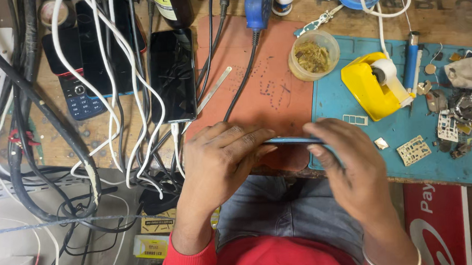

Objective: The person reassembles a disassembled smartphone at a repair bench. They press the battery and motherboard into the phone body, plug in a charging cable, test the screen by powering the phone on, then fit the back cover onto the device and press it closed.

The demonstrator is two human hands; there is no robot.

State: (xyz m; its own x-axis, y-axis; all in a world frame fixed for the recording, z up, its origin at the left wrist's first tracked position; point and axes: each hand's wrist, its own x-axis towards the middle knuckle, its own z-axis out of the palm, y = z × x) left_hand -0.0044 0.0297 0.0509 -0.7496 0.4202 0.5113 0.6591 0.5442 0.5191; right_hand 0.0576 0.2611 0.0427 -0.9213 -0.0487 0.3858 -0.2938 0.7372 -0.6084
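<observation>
Both hands, left hand (218, 158) and right hand (346, 166), grip a thin blue phone (292, 141) edge-on at the desk's (54, 142) near edge; nothing visibly detached yet.

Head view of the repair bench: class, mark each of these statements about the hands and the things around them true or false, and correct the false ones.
1. Both hands grip one thin blue phone edge-on. True: left hand and right hand hold the blue phone.
2. The yellow tape dispenser sits on the red mat. False: the yellow tape dispenser sits on the blue mat.
3. A black smartphone lies screen-up with a white cable plugged in. True: black smartphone.
4. The round plastic tub is empty. False: the plastic tub holds brownish material.
</observation>
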